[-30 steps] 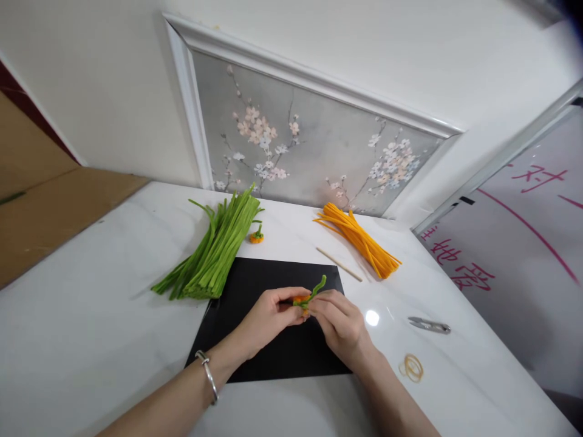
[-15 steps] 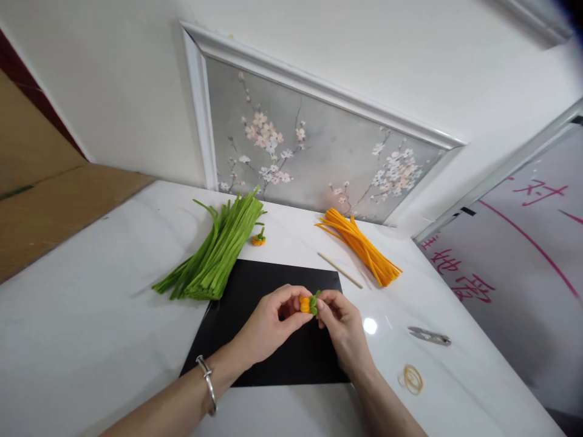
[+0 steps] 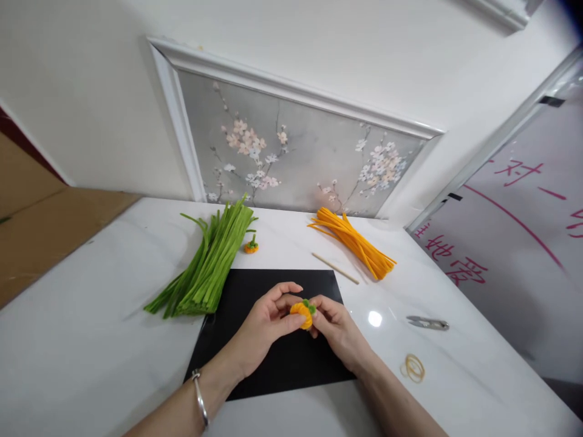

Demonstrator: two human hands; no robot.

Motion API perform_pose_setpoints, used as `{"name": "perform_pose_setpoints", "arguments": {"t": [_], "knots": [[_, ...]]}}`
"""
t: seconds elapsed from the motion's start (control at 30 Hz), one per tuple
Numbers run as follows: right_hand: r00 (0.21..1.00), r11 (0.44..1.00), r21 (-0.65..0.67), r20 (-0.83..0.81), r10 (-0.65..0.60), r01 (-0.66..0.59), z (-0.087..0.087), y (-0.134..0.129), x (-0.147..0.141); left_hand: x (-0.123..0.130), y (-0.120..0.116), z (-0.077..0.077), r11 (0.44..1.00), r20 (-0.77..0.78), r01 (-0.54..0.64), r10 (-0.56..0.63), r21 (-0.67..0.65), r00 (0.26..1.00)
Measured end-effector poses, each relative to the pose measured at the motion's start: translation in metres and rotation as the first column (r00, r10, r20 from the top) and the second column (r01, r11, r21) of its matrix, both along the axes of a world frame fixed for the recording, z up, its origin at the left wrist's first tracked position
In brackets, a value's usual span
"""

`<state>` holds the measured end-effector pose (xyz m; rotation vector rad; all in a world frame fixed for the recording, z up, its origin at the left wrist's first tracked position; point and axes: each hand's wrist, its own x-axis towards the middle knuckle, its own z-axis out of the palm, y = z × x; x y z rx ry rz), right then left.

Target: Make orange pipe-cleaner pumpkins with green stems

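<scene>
Landmark: the black mat (image 3: 282,367), lying on the white tabletop (image 3: 113,340). At its far-left corner lies the green stem bundle (image 3: 203,270), apparently kept to one side so the mat's middle stays free for handwork. The left wrist, over the mat's left edge, wears a silver bracelet (image 3: 200,400). Just beyond the mat's far edge stands a small orange ornament (image 3: 251,246) with its green stalk up, probably parked there out of the way.

Above the mat's middle, the left hand (image 3: 257,331) pinches the orange-and-green piece (image 3: 300,314) between the thumb in front and a finger behind; the index finger is lifted clear, presumably to leave the green top exposed. The right hand (image 3: 337,332) pinches that green top between thumb and index finger, which appears to steady the piece from both sides. The right hand's remaining fingers are largely hidden; their state cannot be told.

Off the mat's far-right corner lie a thin stick (image 3: 335,268) and, farther out, the orange stem bundle (image 3: 357,244). Well right of the mat lie rubber bands (image 3: 414,369) and snips (image 3: 428,323), seemingly set within the right hand's reach.
</scene>
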<state>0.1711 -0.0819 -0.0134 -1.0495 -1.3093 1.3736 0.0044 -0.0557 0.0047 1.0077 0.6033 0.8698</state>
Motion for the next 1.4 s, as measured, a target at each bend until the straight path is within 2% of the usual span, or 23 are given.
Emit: {"name": "perform_pose_setpoints", "arguments": {"t": [0.07, 0.13, 0.23, 0.37, 0.47, 0.63, 0.73, 0.8, 0.9, 1.0, 1.1, 1.17, 1.3, 1.4], "knots": [[0.999, 0.999, 0.04, 0.053, -0.003, 0.001, 0.002, 0.001, 0.001, 0.0, 0.0, 0.001, 0.999, 0.001, -0.012, 0.012, -0.041, 1.0], [0.989, 0.992, 0.118, 0.139, -0.058, 0.041, 0.004, 0.002, 0.004, -0.001, 0.0, 0.001, 0.998, -0.015, -0.005, 0.004, -0.063, 1.0], [0.952, 0.964, 0.235, 0.244, -0.183, 0.124, 0.009, 0.002, 0.011, -0.001, 0.0, 0.003, 1.0, -0.092, -0.009, 0.01, 0.015, 0.996], [0.966, 0.987, 0.141, 0.235, -0.108, 0.077, 0.014, 0.001, 0.014, 0.0, 0.0, 0.007, 0.983, -0.239, 0.06, -0.016, 0.176, 0.971], [0.978, 0.997, 0.058, 0.199, -0.061, 0.05, 0.017, 0.0, 0.012, 0.002, -0.002, 0.01, 0.98, -0.286, 0.066, -0.01, 0.189, 0.958], [0.989, 0.997, -0.017, 0.131, -0.071, 0.074, 0.017, 0.0, 0.005, 0.004, -0.003, 0.009, 0.992, -0.232, -0.019, 0.048, 0.127, 0.972], [0.998, 0.995, -0.078, -0.007, -0.067, 0.067, 0.017, 0.0, 0.003, 0.005, -0.003, 0.006, 0.995, -0.097, -0.085, 0.08, -0.053, 0.992], [0.992, 0.994, -0.067, -0.088, -0.092, 0.086, 0.02, 0.001, 0.003, 0.005, -0.003, 0.004, 0.97, -0.001, -0.116, 0.118, -0.214, 0.993], [0.986, 0.992, 0.002, -0.101, -0.129, 0.13, 0.026, 0.001, 0.006, 0.003, -0.001, 0.005, 0.908, 0.05, -0.162, 0.196, -0.385, 0.979], [0.995, 0.999, -0.004, -0.094, -0.038, 0.038, 0.031, -0.001, 0.01, 0.003, 0.001, 0.007, 0.86, 0.038, -0.207, 0.253, -0.467, 0.967], [0.996, 1.0, -0.001, -0.09, 0.021, -0.021, 0.034, -0.002, 0.013, 0.006, 0.001, 0.009, 0.832, 0.019, -0.23, 0.277, -0.505, 0.961], [0.995, 1.0, 0.011, -0.101, 0.013, -0.012, 0.036, -0.003, 0.013, 0.006, 0.001, 0.009, 0.839, 0.029, -0.196, 0.244, -0.508, 0.969], [0.986, 0.999, -0.032, -0.165, -0.007, 0.002, 0.04, -0.002, 0.014, 0.002, 0.002, 0.007, 0.888, 0.057, -0.083, 0.122, -0.453, 0.991], [0.987, 0.998, -0.045, -0.151, -0.045, 0.039, 0.043, -0.003, 0.014, -0.005, 0.004, 0.007, 0.931, 0.032, 0.008, 0.004, -0.365, 0.999]]}}
